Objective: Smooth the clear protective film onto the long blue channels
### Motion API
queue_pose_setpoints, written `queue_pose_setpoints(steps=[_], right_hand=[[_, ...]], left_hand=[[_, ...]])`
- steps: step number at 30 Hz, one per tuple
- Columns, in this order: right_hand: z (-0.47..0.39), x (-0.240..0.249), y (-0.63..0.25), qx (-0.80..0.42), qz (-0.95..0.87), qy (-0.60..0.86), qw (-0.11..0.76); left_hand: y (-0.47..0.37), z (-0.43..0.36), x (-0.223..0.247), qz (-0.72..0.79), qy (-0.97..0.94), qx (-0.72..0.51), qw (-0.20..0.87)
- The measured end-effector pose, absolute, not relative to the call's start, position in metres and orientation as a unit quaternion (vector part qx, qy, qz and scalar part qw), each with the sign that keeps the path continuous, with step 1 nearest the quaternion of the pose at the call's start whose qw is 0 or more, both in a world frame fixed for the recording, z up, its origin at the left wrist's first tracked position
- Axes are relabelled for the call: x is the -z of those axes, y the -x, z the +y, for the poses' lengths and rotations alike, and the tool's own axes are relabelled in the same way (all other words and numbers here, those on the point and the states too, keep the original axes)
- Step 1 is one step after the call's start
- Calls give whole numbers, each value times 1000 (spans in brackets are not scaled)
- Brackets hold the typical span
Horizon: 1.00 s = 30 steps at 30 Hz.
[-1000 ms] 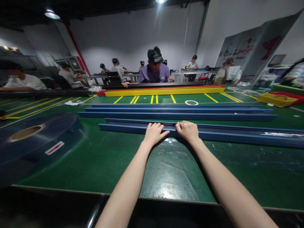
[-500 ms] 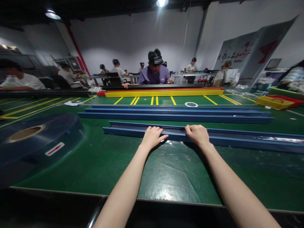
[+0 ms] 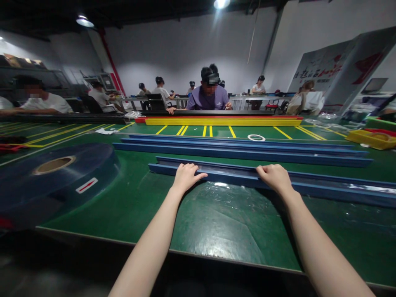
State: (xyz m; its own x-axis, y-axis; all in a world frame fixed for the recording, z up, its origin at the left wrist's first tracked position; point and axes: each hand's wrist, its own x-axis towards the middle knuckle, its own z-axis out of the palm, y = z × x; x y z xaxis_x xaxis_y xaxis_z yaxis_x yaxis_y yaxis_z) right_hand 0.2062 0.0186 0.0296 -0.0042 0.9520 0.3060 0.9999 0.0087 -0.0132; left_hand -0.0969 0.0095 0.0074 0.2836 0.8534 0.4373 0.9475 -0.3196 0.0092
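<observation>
A long blue channel strip (image 3: 229,176) lies across the green table in front of me, with shiny clear film (image 3: 361,187) showing in its groove toward the right. My left hand (image 3: 187,177) grips its near wall close to the left end, fingers hooked over the edge and thumb stretched out to the right along the wall. Farther right, my right hand (image 3: 275,178) is closed on the same wall, fingers curled over into the groove. The film's path beneath my fingers is hidden.
More blue channels (image 3: 241,152) lie just behind. A large roll of clear bluish film (image 3: 102,165) stands at left. Farther back are a yellow strip (image 3: 222,122), a white ring (image 3: 256,137) and a yellow tray (image 3: 368,139). A co-worker in purple (image 3: 208,99) sits opposite.
My left hand has slid left along the channel toward its end, so my hands are farther apart. My right hand stays gripping nearly the same place. The view has turned slightly left.
</observation>
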Motion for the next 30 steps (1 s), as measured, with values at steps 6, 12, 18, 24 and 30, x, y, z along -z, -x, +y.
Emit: queue_pose_setpoints(steps=[6,12,18,24,30], right_hand=[[16,-33,-189,110,-727,670,99],[11,-28,-158,100,-803,581,89],[9,-25,-151,89,-810,574,80],[9,-24,-152,100,-816,561,99],[9,-24,-152,93,-818,559,101]], left_hand=[[94,11,-5,-574,787,188,129],[96,12,-4,-574,787,187,130],[95,13,-5,-576,788,182,120],[95,13,-5,-578,788,176,117],[95,12,-4,-576,789,175,122]])
